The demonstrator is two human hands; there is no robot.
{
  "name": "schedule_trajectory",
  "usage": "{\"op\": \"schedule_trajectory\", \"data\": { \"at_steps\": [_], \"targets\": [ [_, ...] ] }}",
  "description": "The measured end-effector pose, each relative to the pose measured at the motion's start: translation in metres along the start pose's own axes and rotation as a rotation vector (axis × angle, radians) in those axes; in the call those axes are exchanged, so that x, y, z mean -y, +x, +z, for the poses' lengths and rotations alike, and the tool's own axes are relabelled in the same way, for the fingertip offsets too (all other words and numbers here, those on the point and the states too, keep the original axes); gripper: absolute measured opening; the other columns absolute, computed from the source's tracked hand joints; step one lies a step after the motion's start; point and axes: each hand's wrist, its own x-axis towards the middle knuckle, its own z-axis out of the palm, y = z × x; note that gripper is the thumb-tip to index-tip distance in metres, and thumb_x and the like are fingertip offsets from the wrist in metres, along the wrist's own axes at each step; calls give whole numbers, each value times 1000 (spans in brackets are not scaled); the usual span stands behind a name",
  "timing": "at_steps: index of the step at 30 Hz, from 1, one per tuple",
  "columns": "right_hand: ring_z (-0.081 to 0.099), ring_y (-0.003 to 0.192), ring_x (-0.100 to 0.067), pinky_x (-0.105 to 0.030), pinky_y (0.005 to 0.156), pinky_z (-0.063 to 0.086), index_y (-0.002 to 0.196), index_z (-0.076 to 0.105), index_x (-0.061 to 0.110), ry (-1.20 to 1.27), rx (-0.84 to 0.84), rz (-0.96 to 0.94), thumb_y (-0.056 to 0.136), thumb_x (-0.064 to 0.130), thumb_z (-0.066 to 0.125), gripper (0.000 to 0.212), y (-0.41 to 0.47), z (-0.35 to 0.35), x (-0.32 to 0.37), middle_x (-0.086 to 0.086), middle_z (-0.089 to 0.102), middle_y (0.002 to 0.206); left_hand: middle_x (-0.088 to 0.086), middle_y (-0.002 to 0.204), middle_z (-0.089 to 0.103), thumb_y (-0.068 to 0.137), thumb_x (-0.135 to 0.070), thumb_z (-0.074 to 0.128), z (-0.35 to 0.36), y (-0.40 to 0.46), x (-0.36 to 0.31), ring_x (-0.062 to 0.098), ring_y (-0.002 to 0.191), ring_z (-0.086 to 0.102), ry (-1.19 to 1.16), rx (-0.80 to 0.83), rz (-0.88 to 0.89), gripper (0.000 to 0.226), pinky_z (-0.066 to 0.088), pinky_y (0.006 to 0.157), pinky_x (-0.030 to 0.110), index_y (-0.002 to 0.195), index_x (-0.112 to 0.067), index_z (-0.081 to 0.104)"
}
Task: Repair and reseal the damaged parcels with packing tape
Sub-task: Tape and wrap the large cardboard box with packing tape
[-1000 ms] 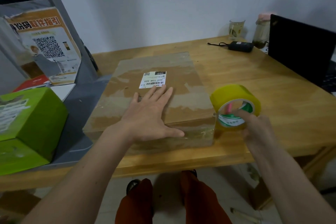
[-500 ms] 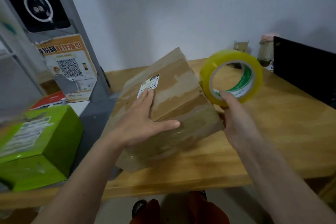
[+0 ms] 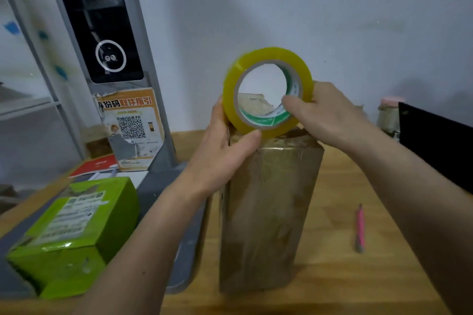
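The brown cardboard parcel [image 3: 268, 212] stands upright on end on the wooden tabletop [image 3: 345, 276], its surface covered with glossy clear tape. Its top end is torn and ragged; the contents cannot be seen. A second parcel, a green box [image 3: 74, 235] bearing a printed label, lies tilted at the left on a grey tray [image 3: 179, 186], which the tabletop carries. The box is closed; its contents are not visible.

The roll of yellow packing tape [image 3: 267, 92] is held on edge just above the top end of the brown parcel, its open core facing the camera. The torn parcel top shows through the core.

Left hand [image 3: 225, 146]: fingers curled, gripping the lower left rim of the tape roll, thumb pressed against the front of the rim. The palm lies against the upper left corner of the brown parcel.

Right hand [image 3: 325, 112]: grasping the right side of the roll, thumb hooked into the core and the other fingers wrapped behind the outer rim.

A pink pen [image 3: 360, 227] lies on the tabletop to the right of the brown parcel, apart from it. A poster with a QR code [image 3: 130, 128] stands behind the tray.
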Motion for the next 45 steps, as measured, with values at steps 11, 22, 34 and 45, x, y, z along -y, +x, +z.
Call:
{"op": "schedule_trajectory", "data": {
  "at_steps": [11,22,34,45],
  "targets": [
    [61,75,-32,-32,48,50,99,54,8,183,-122,132,90,11,55,9,-12,-26,-59,-20,59,96,-14,130,49,75,-58,38,-34,-21,18,-5,126,38,176,36,-33,82,29,109,20,150,-26,33],
    [67,101,-32,-50,82,56,124,57,16,1020,-34,621,91,17,60,33,-79,49,-106,-14,68,114,-10,127,65,73,-59,61,-12,-47,5,6,115,61,-362,-100,-453,64,44,103,40,131,-32,55],
    [63,87,-32,-39,78,48,102,62,19,858,138,546,86,43,55,30,-40,52,-59,-11,72,95,15,131,62,99,-30,34,10,-68,28,32,124,56,-961,-270,-381,43,36,110,56,122,-12,66],
    [54,45,-8,-29,52,41,54,51,10,276,65,260,89,31,47,41,-43,84,-26,0,56,48,10,134,61,92,-15,43,-8,-112,88,31,115,64,-1078,-393,-627,57,50,93,57,147,-27,39]
  ]
}}
